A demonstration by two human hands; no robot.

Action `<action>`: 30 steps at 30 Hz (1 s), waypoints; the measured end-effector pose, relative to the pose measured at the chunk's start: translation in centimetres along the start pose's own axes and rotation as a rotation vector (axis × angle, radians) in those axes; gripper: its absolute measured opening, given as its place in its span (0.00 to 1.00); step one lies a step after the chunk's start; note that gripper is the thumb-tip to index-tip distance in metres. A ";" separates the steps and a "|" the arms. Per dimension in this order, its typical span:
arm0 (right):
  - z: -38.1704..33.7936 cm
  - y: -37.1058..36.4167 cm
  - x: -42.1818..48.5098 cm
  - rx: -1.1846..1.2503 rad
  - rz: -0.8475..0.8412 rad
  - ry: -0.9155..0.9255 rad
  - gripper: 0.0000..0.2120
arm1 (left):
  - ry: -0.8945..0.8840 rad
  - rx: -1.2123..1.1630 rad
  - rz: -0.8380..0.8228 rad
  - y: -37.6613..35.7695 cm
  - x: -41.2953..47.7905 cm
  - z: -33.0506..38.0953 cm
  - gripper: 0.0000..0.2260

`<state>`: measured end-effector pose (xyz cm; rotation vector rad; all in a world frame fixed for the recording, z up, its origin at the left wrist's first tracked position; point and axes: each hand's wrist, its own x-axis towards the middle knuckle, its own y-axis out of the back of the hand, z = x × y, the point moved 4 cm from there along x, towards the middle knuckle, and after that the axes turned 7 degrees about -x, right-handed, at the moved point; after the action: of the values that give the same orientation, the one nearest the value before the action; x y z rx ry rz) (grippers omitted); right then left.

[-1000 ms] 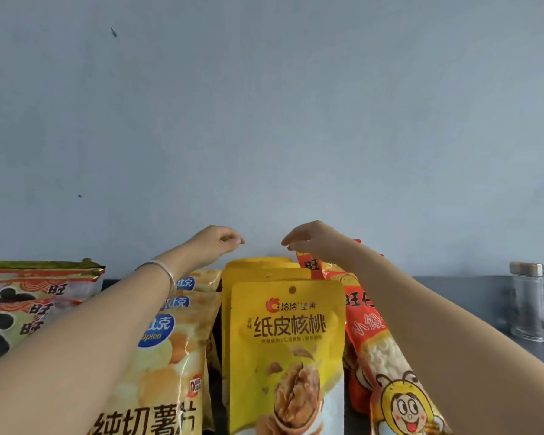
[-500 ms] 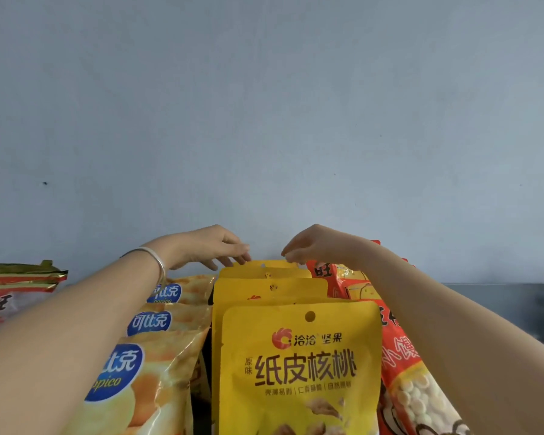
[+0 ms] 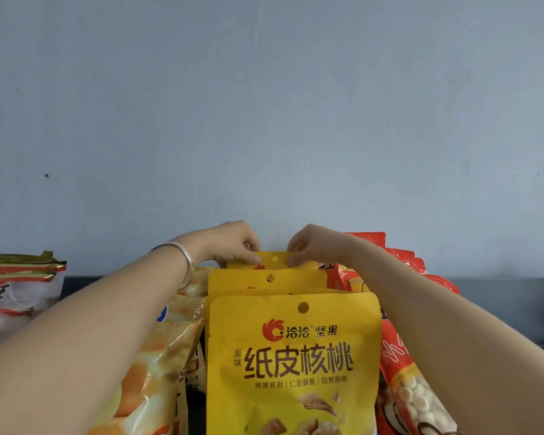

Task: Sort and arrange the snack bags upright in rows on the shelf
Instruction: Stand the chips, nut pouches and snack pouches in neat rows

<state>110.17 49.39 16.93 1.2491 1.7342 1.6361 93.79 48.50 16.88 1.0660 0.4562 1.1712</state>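
1. Dead center of the frame, we've got both hands on the rearmost yellow bag (image 3: 272,260). Left hand (image 3: 233,243) and right hand (image 3: 311,244) have fingers closed in a pinch on its top strip, either side of the hang hole.
2. It sits at the back of the yellow row, behind two more yellow bags (image 3: 292,356), just in front of the wall (image 3: 264,105).
3. We'd guess it's light, crinkly and a bit slick, so the flat sealed top is the spot to grab, not the puffy middle.
4. Long axis runs vertical, top seal up, printed face toward us.
5. Chip bags (image 3: 157,356) are lower left, red bags (image 3: 399,265) on the right.
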 end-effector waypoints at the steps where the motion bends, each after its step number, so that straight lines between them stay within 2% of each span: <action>1: 0.2 -0.2 0.1 -0.008 0.002 -0.006 0.13 | -0.014 0.011 0.016 -0.2 0.1 0.0 0.03; 4: 0.7 -0.9 0.1 -0.030 -0.014 -0.031 0.15 | -0.068 0.055 0.060 -0.7 0.3 0.0 0.02; 8: 0.9 -0.5 -0.4 0.043 -0.003 -0.012 0.16 | -0.046 -0.002 0.037 -0.4 0.0 0.0 0.08; 15: -1.0 2.1 -1.9 0.112 0.199 0.090 0.08 | -0.175 -0.124 0.154 1.2 -1.7 1.6 0.07; 17: -1.6 2.5 -2.8 0.174 0.133 0.099 0.06 | -0.187 -0.147 0.142 1.6 -2.7 2.6 0.07; 21: -2.5 2.0 -4.5 0.265 -0.151 0.097 0.08 | -0.132 -0.136 -0.044 1.5 -4.8 4.0 0.14; 23: -2.6 1.3 -4.8 0.205 -0.236 0.081 0.03 | -0.081 -0.065 -0.124 1.0 -5.3 4.2 0.10; 27: -2.4 0.7 -4.9 0.038 -0.186 0.037 0.07 | -0.026 0.005 -0.194 -0.2 -5.6 3.9 0.03; 30: -1.9 1.0 -5.0 0.016 -0.117 0.024 0.02 | -0.051 -0.006 -0.153 -0.4 -5.7 3.9 0.04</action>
<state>111.41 44.08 16.96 1.1174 1.8029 1.5796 94.85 41.71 17.07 1.0350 0.4850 1.0076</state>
